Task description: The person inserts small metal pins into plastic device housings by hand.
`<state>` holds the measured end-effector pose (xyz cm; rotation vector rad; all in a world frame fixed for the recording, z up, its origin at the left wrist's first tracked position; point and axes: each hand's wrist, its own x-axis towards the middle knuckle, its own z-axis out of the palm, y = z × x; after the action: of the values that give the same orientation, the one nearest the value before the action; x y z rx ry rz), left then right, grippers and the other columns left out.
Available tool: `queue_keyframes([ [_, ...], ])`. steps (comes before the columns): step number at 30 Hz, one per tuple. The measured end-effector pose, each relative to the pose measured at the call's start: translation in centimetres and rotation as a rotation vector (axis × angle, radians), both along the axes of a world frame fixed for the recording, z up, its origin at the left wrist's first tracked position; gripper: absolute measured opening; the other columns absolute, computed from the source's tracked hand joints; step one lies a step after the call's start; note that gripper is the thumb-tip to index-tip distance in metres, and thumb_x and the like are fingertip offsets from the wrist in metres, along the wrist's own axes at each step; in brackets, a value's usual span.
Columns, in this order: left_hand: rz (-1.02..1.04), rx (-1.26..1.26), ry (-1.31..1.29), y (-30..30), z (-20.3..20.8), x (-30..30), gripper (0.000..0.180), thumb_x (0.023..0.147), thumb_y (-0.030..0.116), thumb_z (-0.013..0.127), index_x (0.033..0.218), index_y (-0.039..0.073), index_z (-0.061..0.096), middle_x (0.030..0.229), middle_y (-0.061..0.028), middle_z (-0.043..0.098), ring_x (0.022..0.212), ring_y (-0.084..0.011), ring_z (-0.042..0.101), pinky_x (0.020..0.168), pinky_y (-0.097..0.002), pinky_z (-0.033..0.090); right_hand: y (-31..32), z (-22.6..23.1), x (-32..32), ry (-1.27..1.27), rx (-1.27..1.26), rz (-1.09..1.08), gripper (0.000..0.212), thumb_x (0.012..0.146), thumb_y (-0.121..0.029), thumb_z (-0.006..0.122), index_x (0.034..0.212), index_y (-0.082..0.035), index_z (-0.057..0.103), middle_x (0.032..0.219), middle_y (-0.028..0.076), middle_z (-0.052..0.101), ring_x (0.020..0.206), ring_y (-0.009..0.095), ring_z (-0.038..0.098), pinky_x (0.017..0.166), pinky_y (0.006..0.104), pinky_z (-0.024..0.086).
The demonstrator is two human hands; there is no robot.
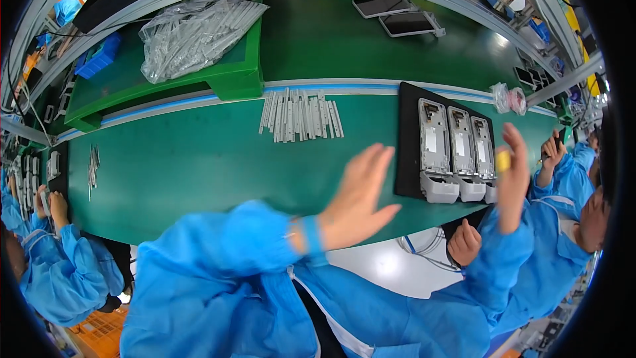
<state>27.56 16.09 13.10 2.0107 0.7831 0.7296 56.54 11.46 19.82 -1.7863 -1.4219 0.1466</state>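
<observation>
My left hand (358,195) hangs over the near edge of the green bench, fingers stretched out and thumb apart, holding nothing. A blue band circles its wrist. My right hand (511,182) is raised in front of the black mat's right side, fingers extended, with a yellow wrap on one finger; nothing shows in it. Between and beyond my hands, several grey-white device housings (434,142) lie in a row on the black mat (409,139). My right hand partly covers the rightmost one. Farther left, a group of thin metal strips (299,116) lies side by side on the bench.
A clear plastic bag of strips (199,33) rests on a green raised stand (238,79). Two flat dark-screened devices (394,14) lie at the back. A few thin strips (93,169) are far left. Co-workers in blue sit on both sides; another person's hand (464,244) is near my right arm.
</observation>
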Motion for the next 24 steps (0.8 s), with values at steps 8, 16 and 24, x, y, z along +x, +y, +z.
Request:
queue_keyframes([
  [8,0.247,0.398,0.475,8.4,-2.9,-13.8,0.107,0.063,0.027,0.083,0.143,-0.001,0.018,0.143,-0.0268,0.022,0.130,-0.0445,0.027,0.108,-0.0477,0.026,8.4,-9.6,-20.5,-0.256,-0.080,0.414,0.105,0.064,-0.034,0.081,0.142,0.001,0.019,0.143,0.030,0.021,0.130,0.048,0.024,0.106,0.0536,0.023],
  [16,0.257,0.446,0.575,10.6,-5.8,-11.6,0.077,0.083,0.036,0.064,0.141,0.000,0.028,0.147,-0.0250,0.020,0.137,-0.0382,0.023,0.111,-0.0474,0.022,14.4,-12.1,-20.4,-0.387,-0.049,0.612,0.092,0.073,-0.042,0.071,0.143,-0.006,0.024,0.144,0.023,0.028,0.134,0.043,0.024,0.108,0.0533,0.022],
  [24,0.288,0.517,0.497,12.2,-7.4,-7.7,0.063,0.090,0.028,0.057,0.137,-0.005,0.032,0.144,-0.0278,0.026,0.135,-0.0386,0.027,0.111,-0.0455,0.024,15.5,-13.0,-18.8,-0.384,-0.094,0.583,0.068,0.077,-0.025,0.068,0.137,-0.008,0.039,0.141,0.020,0.035,0.132,0.040,0.031,0.107,0.0457,0.030],
])
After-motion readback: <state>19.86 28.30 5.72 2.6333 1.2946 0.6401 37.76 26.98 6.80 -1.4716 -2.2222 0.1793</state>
